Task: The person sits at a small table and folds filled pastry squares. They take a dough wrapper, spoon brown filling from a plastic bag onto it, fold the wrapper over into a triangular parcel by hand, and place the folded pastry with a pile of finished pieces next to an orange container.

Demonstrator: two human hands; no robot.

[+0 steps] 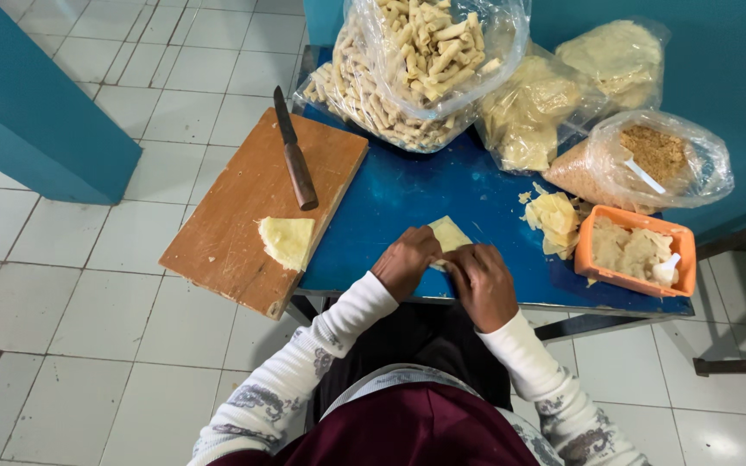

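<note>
Looking down from the head camera, I see both hands working on a pale yellow pastry wrapper [448, 233] that lies on the blue table [407, 194] near its front edge. My left hand [405, 261] sits at the wrapper's 7 o'clock side, its fingers [418, 244] curled down and pressed together onto the near edge of the sheet. My right hand [481, 283] sits at the wrapper's 5 o'clock, fingers [464, 257] bent and bunched close, pinching the same near edge; the two hands almost touch each other. Only the far corner of the wrapper shows beyond the knuckles.

At 9 o'clock from the hands, a wooden cutting board [235, 233] overhangs the table's left edge, carrying a half-round piece of wrapper [287, 241] and, toward 11 o'clock, a knife [293, 155] with a dark wooden handle. At 2 o'clock lies a loose pile of cut wrappers [554, 220], and just beyond it at 3 o'clock an orange plastic tub [679, 259] of pale filling with a white spoon [666, 271]. At 12 o'clock stands a clear bag of finished rolls [416, 69], with bags of wrapper sheets [563, 95] and a bag of brown crumbs [649, 160] toward 1 o'clock.
</note>
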